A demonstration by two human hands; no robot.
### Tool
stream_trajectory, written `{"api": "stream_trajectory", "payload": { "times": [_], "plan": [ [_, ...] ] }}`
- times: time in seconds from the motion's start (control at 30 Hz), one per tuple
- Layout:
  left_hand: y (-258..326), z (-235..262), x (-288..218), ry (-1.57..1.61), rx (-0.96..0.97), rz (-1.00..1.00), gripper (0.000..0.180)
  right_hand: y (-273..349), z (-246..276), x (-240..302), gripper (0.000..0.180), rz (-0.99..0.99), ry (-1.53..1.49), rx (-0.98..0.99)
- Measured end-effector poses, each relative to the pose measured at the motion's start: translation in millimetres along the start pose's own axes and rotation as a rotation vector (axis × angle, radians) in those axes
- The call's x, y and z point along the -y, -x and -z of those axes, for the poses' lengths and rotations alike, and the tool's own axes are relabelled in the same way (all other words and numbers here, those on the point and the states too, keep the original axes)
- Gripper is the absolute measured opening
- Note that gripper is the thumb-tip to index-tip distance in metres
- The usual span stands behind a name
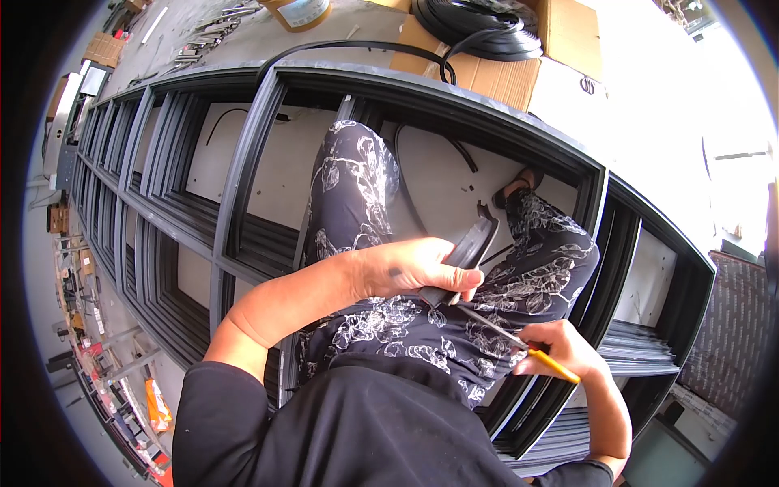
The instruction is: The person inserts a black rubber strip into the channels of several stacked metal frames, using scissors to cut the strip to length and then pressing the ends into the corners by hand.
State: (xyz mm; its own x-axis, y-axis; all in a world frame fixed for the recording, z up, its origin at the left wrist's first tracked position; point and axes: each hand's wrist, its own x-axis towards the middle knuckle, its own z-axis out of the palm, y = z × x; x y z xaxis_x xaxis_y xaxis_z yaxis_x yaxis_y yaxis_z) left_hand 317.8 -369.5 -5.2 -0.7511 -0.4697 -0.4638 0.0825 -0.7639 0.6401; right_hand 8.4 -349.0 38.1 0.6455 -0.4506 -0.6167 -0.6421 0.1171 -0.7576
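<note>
My left hand (418, 272), arm bent across my body, is closed around a short dark strip-like piece (473, 247). It has a shiny grey side and a hooked black upper end; its exact kind I cannot make out. Lower right, my right hand (561, 347) grips a tool with a yellow handle (555, 367) and a long thin metal shaft (491, 326). The shaft points up and left, its tip close to the lower end of the dark piece. Whether they touch is hidden by my left fingers. Both hands are above my lap.
Stacked dark grey metal frames (243, 174) surround my legs. A coil of black rubber strip (479, 28) rests on a cardboard box (507, 77) beyond, one length trailing over the frames. A bucket (300, 12) and metal pieces (215, 32) lie at the far left.
</note>
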Motion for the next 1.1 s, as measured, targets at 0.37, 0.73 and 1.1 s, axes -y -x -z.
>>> {"api": "stream_trajectory", "payload": {
  "times": [0.37,0.73,1.1],
  "plan": [
    [-19.8,-53.7,-10.9,-0.907,0.074,-0.268,0.037,-83.6,-6.7,-18.0,0.053,0.252,-1.143,-0.598],
    [-45.5,21.9,-62.2,-0.662,-0.26,-0.623,0.079,-89.9,18.2,50.5,0.016,0.425,-0.761,-0.976],
    [-64.2,-31.1,-187.7,-0.186,-0.262,-1.123,0.036,-129.7,-40.4,-6.8,0.033,0.465,-0.267,-1.039]
  ]
}}
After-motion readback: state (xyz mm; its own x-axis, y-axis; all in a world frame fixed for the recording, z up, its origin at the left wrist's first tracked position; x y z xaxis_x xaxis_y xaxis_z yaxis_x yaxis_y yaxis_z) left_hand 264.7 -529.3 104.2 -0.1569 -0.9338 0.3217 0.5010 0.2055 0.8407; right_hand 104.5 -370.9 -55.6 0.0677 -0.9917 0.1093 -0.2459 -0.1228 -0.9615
